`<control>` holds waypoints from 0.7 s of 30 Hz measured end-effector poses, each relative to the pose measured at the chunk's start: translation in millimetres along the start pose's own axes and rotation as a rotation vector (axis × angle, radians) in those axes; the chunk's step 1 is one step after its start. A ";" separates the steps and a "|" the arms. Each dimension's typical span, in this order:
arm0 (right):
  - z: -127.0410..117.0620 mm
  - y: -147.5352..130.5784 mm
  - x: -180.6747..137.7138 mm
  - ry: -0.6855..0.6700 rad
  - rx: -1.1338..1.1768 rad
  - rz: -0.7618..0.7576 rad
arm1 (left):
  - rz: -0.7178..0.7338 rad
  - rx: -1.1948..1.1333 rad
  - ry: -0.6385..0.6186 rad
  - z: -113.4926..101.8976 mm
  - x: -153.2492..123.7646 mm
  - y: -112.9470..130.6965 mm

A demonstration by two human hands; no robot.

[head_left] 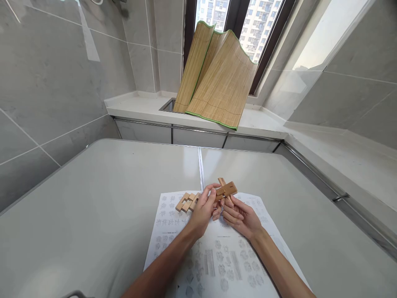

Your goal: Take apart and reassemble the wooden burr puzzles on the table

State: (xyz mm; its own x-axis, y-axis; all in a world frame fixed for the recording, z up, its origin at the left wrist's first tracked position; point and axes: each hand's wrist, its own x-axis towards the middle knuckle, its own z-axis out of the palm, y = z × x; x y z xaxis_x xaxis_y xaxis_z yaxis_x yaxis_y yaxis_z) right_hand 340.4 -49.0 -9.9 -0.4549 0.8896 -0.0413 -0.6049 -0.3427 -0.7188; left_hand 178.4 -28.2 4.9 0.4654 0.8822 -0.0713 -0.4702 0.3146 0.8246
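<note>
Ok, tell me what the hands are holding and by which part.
Both the left hand and right hand hold the crossed wooden puzzle pieces from below, fingertips at the crossing's lower ends.

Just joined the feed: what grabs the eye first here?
Both hands meet mid-table: the left hand and right hand hold crossed wooden puzzle pieces above a printed diagram sheet. Loose wooden blocks lie on the sheet's upper left. Behind, a folded bamboo mat leans against the window.
</note>
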 end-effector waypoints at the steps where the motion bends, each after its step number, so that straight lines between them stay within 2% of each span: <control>1: -0.1 -0.1 -0.7 -0.003 -0.018 0.001 | 0.001 0.016 0.011 -0.4 0.5 -0.5; 3: -1.3 0.4 -2.7 -0.013 -0.048 0.009 | 0.007 0.079 0.018 -2.2 2.0 -1.1; 9: -8.9 2.7 -7.2 -0.053 -0.113 0.044 | 0.041 0.209 -0.075 -7.7 4.8 2.1; 14: -12.1 3.3 -7.8 -0.099 -0.162 0.061 | 0.080 0.267 -0.083 -6.6 3.8 3.5; 21: -13.0 5.4 -9.5 -0.219 -0.211 0.178 | 0.077 0.335 -0.082 -6.3 1.4 -3.2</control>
State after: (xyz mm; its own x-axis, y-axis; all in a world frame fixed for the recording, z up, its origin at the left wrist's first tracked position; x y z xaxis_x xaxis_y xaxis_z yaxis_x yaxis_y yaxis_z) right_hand 349.9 -55.3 -22.4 -0.6840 0.7280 -0.0456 -0.3656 -0.3962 -0.8422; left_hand 175.8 -25.8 -1.4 0.5034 0.8635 0.0329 -0.2405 0.1035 0.9651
